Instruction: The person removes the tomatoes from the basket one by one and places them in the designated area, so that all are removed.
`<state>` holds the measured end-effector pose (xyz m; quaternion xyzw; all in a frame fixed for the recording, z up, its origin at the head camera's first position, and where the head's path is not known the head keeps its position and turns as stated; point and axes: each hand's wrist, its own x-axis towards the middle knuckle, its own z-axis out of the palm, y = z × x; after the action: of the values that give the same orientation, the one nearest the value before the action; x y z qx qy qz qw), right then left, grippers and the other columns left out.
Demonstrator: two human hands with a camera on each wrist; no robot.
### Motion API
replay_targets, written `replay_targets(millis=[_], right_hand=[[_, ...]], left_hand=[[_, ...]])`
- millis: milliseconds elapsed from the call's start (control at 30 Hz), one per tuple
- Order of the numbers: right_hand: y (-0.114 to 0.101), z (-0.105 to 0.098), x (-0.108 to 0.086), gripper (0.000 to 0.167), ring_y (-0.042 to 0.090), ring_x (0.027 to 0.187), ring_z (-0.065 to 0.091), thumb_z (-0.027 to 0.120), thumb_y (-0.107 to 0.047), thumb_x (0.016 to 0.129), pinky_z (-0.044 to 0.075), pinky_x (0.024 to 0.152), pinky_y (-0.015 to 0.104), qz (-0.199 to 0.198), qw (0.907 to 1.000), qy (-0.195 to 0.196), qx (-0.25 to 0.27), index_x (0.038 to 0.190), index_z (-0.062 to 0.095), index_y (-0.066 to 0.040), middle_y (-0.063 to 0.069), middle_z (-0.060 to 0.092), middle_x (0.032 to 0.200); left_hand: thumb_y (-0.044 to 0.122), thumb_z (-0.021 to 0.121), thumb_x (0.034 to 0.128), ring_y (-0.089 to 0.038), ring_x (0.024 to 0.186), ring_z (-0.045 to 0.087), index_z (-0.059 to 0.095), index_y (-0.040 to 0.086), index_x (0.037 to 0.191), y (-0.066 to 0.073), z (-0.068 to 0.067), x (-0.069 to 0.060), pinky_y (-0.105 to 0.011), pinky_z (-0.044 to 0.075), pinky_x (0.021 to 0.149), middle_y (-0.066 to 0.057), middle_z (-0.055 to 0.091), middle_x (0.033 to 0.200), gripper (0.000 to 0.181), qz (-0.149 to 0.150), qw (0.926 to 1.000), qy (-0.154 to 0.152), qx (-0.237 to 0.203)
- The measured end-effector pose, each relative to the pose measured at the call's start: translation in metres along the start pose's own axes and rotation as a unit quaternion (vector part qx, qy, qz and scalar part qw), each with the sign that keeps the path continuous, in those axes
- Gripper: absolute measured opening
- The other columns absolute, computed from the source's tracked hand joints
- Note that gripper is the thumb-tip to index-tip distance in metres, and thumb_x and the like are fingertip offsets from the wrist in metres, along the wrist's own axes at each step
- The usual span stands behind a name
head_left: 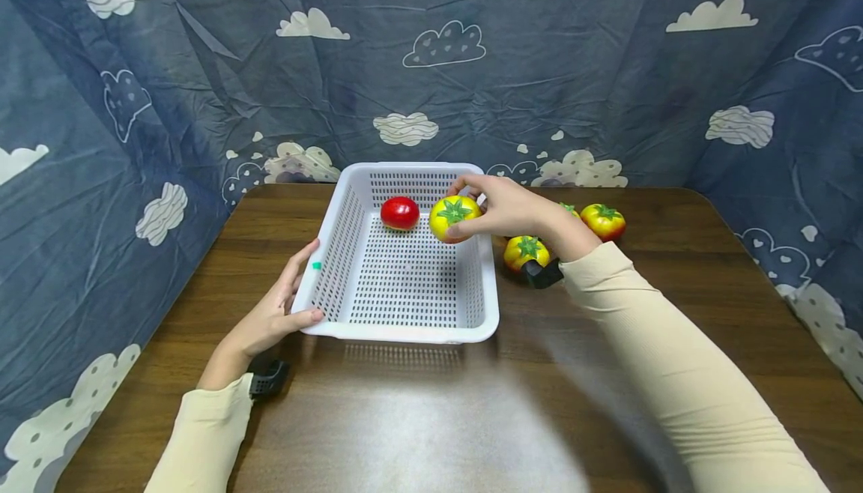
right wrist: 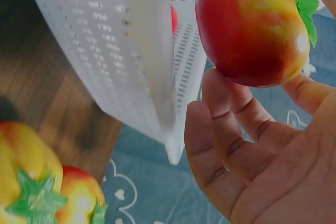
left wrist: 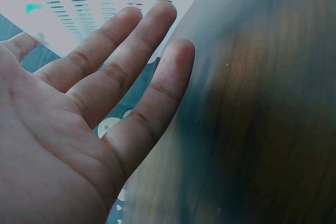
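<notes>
Head view: I see the right hand (head_left: 502,204) pinching a yellow-and-red fruit (head_left: 441,217), thumb near side, fingers far side, above the right part of the white basket (head_left: 404,333). Left hand (head_left: 273,309) rests against the basket's left side, fingers straight, thumb on the rim. Red fruit (head_left: 400,213) sits inside. Held fruit's skin looks glossy; I judge it light, firm, prone to slipping, hardly fragile. Best hold, I reckon: opposite flanks at the widest part, clear of the green leafy top (head_left: 455,210).
</notes>
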<state>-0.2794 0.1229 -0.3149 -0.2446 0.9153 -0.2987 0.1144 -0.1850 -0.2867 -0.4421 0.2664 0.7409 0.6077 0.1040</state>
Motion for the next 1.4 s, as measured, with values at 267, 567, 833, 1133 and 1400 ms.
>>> replay_targets(millis=[267,567,833,1133,1400], right_hand=[[0.015,-0.012,-0.015,0.063,0.028,0.097,0.067,0.085,-0.049,0.087,0.058,0.080,0.035,0.030,0.9992,0.015,0.024,0.137,0.058,-0.022,0.012,0.069,0.119],[0.036,-0.020,-0.029,0.060,0.027,0.100,0.068,0.086,-0.048,0.088,0.056,0.090,0.038,0.043,0.9982,0.041,0.013,0.136,0.059,-0.024,0.010,0.069,0.119],[0.054,-0.024,-0.043,0.060,0.027,0.099,0.066,0.085,-0.049,0.089,0.054,0.087,0.034,0.049,0.9972,0.057,0.006,0.136,0.060,-0.020,0.011,0.069,0.117],[0.078,-0.028,-0.062,0.061,0.029,0.104,0.065,0.083,-0.051,0.091,0.054,0.087,0.035,0.081,0.9947,0.063,0.007,0.138,0.058,-0.020,0.013,0.063,0.127],[0.100,-0.031,-0.077,0.064,0.032,0.109,0.062,0.079,-0.054,0.093,0.051,0.090,0.040,0.098,0.9930,0.064,-0.015,0.141,0.057,-0.019,0.016,0.063,0.130]], left_hand=[[0.008,0.071,0.0955,-0.016,0.123,0.067,0.001,0.023,0.173,0.000,0.000,0.000,-0.030,0.059,0.093,-0.041,0.030,0.163,0.106,-0.001,1.0000,0.001,0.002],[0.010,0.071,0.0956,-0.016,0.123,0.066,0.001,0.022,0.173,0.000,0.000,0.000,-0.030,0.059,0.094,-0.042,0.031,0.162,0.106,0.000,1.0000,0.001,0.003],[0.009,0.071,0.0956,-0.015,0.123,0.066,0.001,0.023,0.173,-0.001,0.000,0.000,-0.030,0.059,0.094,-0.042,0.030,0.163,0.106,-0.001,1.0000,0.000,0.000],[0.010,0.072,0.0961,-0.017,0.123,0.066,0.001,0.023,0.173,0.000,0.001,0.000,-0.030,0.059,0.094,-0.042,0.029,0.162,0.106,0.001,1.0000,-0.003,-0.006],[0.010,0.072,0.0960,-0.018,0.123,0.067,0.001,0.023,0.173,0.000,0.002,0.000,-0.030,0.059,0.094,-0.042,0.030,0.162,0.106,0.002,1.0000,-0.003,-0.004]])
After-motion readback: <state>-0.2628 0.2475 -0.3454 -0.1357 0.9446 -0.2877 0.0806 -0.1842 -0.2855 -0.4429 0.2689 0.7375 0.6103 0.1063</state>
